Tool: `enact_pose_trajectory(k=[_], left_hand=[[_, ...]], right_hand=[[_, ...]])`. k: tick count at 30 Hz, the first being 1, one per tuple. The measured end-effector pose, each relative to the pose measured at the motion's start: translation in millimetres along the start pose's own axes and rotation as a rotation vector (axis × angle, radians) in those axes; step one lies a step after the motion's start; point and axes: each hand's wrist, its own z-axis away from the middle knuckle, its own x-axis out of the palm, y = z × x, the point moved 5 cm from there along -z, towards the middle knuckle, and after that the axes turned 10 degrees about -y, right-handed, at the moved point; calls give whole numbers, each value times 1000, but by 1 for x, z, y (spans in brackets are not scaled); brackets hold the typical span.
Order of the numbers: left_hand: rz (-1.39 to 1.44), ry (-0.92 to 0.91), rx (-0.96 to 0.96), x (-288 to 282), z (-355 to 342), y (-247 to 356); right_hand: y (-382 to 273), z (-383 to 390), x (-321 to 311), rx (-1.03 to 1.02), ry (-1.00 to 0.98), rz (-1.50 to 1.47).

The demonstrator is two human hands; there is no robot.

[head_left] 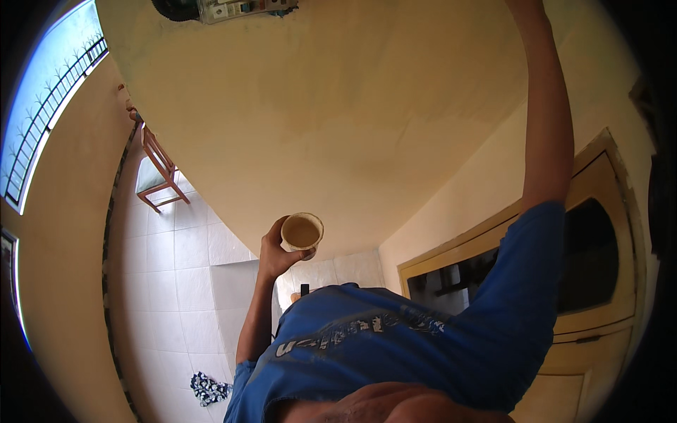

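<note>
My left hand (273, 255) is closed around a small beige cup (320, 237) held upright in front of my body. Looking down into its round mouth, I see a tan inside, but I cannot tell what it contains. The thumb lies along the near side of the cup, while the other fingers are mostly hidden behind it. My right arm (549, 120) stretches up along the wall in a blue sleeve. Its hand lies beyond the top edge of the picture.
A yellowish wall (338, 134) rises close in front, with an electrical fitting (236, 8) at the top. On the right stands a wooden door (564, 331) with dark panes. Left are a wooden chair (161, 169), pale floor tiles (159, 296) and a patterned cloth (209, 389).
</note>
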Motion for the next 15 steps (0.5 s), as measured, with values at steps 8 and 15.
enact_pose_trajectory(k=[8,15], left_hand=[[10,17,27,0,2,-5],[30,-19,13,0,2,7]], right_hand=[[-14,171,114,316,-683,-572],[-47,222,161,457,-890,-493]])
